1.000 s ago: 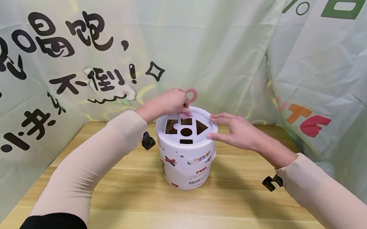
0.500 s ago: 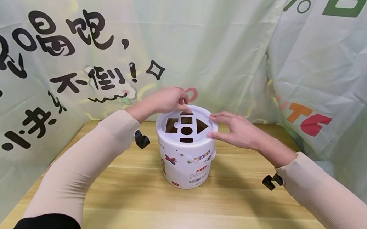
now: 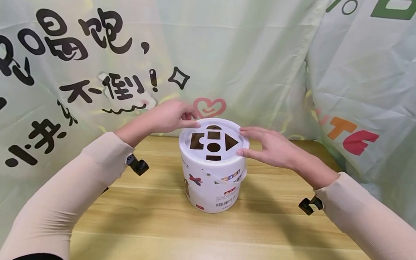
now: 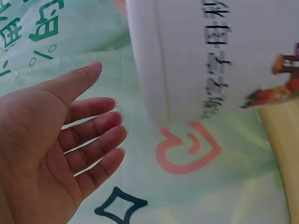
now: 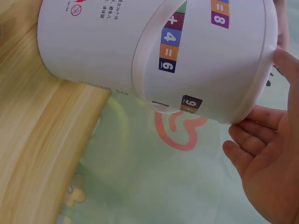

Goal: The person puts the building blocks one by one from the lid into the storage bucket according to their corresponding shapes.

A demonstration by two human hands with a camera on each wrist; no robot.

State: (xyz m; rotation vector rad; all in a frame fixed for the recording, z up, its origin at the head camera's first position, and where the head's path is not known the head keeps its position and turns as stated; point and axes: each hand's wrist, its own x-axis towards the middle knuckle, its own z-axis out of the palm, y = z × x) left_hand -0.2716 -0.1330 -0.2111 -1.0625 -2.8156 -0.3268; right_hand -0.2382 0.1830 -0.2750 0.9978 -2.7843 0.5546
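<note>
A white bucket (image 3: 209,186) stands upright on the wooden table, its white lid (image 3: 199,155) facing up. Cut into the lid are several shaped holes, among them a triangle hole (image 3: 230,142), a round hole (image 3: 213,147) and a half-round hole (image 3: 214,127). My left hand (image 3: 170,115) hovers at the lid's far left edge; in the left wrist view its fingers (image 4: 96,128) are spread loosely with nothing in them. My right hand (image 3: 272,146) rests against the right rim, thumb and fingers apart, extended and touching the lid's edge. What is inside the bucket is hidden.
The wooden table (image 3: 171,240) carries the bucket near its back edge. Printed cloth (image 3: 256,61) hangs close behind and on both sides. A white handle (image 3: 231,179) hangs down the bucket's side. Black clips (image 3: 137,165) sit on both sleeves.
A pink piece under my left fingers at the half-round hole has gone from sight, leaving that hole uncovered. My left hand has drawn back left. My right hand has stayed on the rim.
</note>
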